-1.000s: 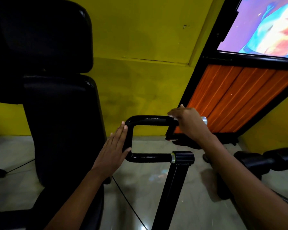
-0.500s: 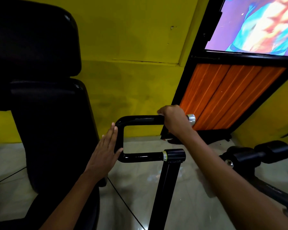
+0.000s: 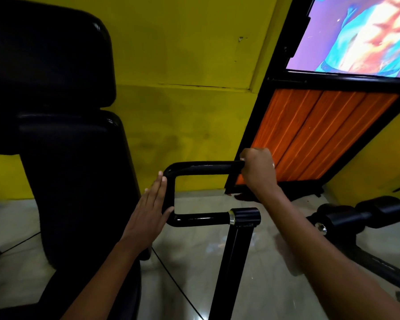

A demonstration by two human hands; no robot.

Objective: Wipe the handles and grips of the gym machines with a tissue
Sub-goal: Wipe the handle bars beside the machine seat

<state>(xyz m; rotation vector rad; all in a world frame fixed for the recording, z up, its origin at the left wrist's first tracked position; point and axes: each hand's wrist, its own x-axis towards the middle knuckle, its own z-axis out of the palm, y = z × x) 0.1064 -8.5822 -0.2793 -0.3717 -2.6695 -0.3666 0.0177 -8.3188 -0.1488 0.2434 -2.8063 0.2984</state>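
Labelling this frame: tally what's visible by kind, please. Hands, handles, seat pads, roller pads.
Hands: 2, left hand flat against the bend, right hand closed on the top bar
Handles: 1, black U-shaped handle
Seat pads: 2, headrest, backrest
Roller pads: 2
Total: 7

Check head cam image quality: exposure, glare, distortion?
Head view: black seat pad crushed to near-black, detail lost; poster top right blown out; small floor glare at bottom edge; wide-angle bending at door frame; both hands reasonably sharp.

seat pad (image 3: pixel 74 181) left of handle (image 3: pixel 171 195); roller pads (image 3: pixel 365 215) right.
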